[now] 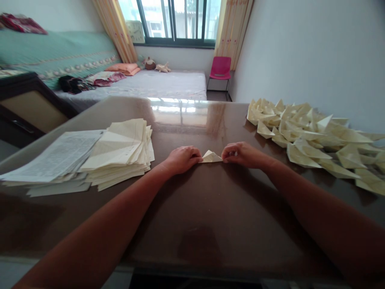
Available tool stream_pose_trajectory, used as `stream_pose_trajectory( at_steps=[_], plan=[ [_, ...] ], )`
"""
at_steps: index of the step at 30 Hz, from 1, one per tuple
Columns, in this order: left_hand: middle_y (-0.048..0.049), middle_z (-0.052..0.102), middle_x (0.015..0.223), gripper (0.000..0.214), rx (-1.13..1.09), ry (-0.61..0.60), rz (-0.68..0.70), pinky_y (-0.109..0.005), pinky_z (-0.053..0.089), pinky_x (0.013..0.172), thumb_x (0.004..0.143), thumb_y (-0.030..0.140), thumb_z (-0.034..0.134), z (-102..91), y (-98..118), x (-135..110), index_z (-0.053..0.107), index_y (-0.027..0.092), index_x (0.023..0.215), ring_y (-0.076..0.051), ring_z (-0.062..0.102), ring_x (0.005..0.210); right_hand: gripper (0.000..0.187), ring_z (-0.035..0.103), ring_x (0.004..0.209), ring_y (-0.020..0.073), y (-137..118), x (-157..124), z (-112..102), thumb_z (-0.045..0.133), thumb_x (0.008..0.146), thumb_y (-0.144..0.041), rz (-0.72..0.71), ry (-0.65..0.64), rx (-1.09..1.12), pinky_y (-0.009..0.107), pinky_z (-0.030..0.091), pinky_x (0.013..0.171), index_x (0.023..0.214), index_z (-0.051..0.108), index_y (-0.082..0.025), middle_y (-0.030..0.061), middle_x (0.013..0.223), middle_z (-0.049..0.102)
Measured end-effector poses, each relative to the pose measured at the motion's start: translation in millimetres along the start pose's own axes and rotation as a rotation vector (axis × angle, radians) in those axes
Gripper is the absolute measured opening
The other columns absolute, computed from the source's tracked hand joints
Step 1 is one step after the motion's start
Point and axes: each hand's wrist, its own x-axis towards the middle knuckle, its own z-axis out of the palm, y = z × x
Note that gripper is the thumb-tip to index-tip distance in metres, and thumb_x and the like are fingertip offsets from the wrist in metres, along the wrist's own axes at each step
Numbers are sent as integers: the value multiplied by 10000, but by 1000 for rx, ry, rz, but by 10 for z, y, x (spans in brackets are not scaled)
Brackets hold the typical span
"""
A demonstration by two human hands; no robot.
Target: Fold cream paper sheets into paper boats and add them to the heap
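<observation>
A small folded piece of cream paper (211, 157), triangular with its peak upward, rests on the glossy brown table (192, 208) between my hands. My left hand (185, 158) pinches its left corner, with the fingers curled together. At the opposite corner my right hand (239, 154) closes thumb and fingertips on the paper. Both wrists lie low, close to the tabletop. The fingertips partly cover the paper's two ends.
Left of my hands lie a stack of creased cream sheets (120, 148) and printed sheets (57, 156). Many folded paper boats (309, 132) are heaped at the right by the wall. Beyond the table are a bed (177, 82) and a pink chair (220, 69).
</observation>
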Motion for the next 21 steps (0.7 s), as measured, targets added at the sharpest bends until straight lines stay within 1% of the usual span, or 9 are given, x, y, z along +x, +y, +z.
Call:
stream_pose_trajectory(
  at_steps=[3,6,8,10,12,16,21],
  plan=[
    [-24,694,957,296,109,12,-55,-256,437,709,891,433,438,23,65,5,672,252,916,-194,632,864,208,589,690,138,24,6,4,617,781,-356,23,-46,87,217,412,639,833,704,-174,9,746,684],
    [-32,694,962,289,175,3,-86,-261,443,703,889,428,430,39,115,6,657,250,912,-201,640,878,283,593,694,141,20,14,46,584,819,-427,18,-21,61,221,404,629,866,701,-173,19,771,690],
    [-33,690,945,284,207,4,-95,-272,449,689,887,420,418,48,137,7,643,247,893,-209,644,872,305,589,703,140,-1,24,99,534,862,-439,30,36,-27,227,390,634,870,693,-179,27,805,686],
    [-31,684,924,277,235,13,-100,-288,456,682,885,409,404,56,159,8,625,244,871,-219,645,867,310,588,728,146,-35,33,161,484,897,-424,68,89,-163,235,373,636,862,678,-186,39,848,679],
    [-35,680,917,266,259,22,-105,-301,464,687,883,395,396,61,188,6,609,236,858,-225,642,872,313,592,765,157,-81,36,212,448,916,-423,114,110,-290,241,356,623,866,659,-197,47,896,672],
    [-53,674,952,262,296,31,-120,-315,477,714,882,379,392,60,262,-1,601,222,858,-227,632,897,322,605,800,169,-174,30,245,396,936,-441,159,84,-443,249,331,593,891,621,-216,43,952,660],
    [-72,659,951,291,338,57,-147,-336,488,728,900,359,360,85,302,-9,607,210,865,-238,627,910,335,620,831,184,-233,35,215,368,943,-451,176,40,-527,259,335,590,894,599,-213,51,977,655]
  ],
)
